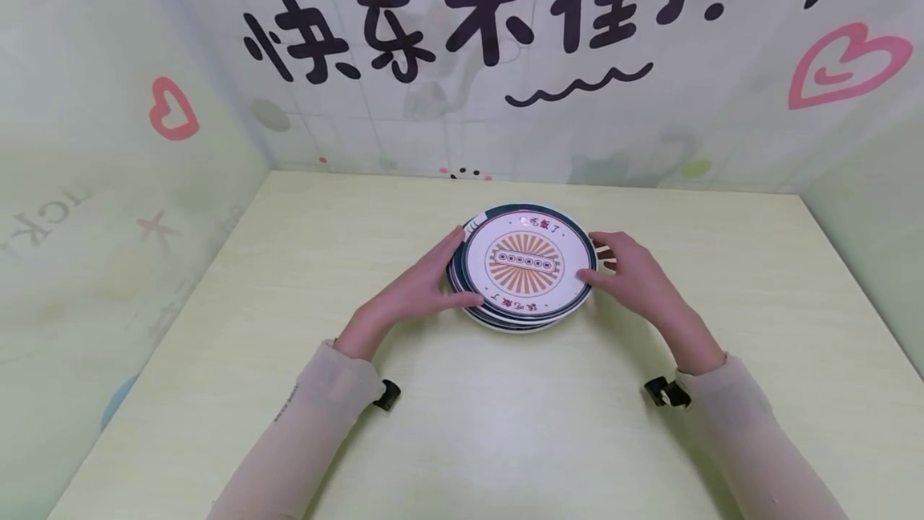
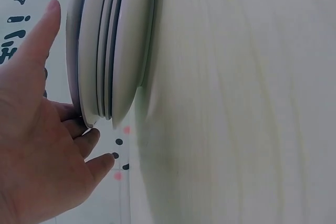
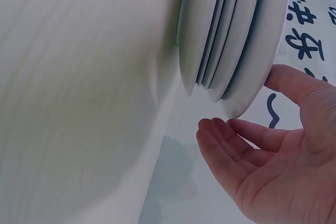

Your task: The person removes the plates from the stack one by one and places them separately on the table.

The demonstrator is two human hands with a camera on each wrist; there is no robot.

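Note:
A stack of round plates (image 2: 131, 51) sits on the table, seen edge-on in both wrist views. The top plate (image 1: 525, 263) is white with a dark green rim, an orange sunburst in its middle and red characters. My left hand (image 1: 426, 279) holds this plate's left edge, thumb toward the near side and fingertips at the rim in the left wrist view. On the opposite edge, my right hand (image 1: 631, 275) grips the top plate, thumb over the rim and fingers below it. In the right wrist view the top plate (image 3: 265, 51) tilts slightly apart from the plates beneath.
The pale wood-grain table (image 1: 520, 424) stretches around the stack. Behind it rises a printed back wall (image 1: 404, 127) with large black characters and a pink heart. Side panels (image 1: 108, 207) close in the left and right. Black straps (image 1: 387, 396) show at the sleeve cuffs.

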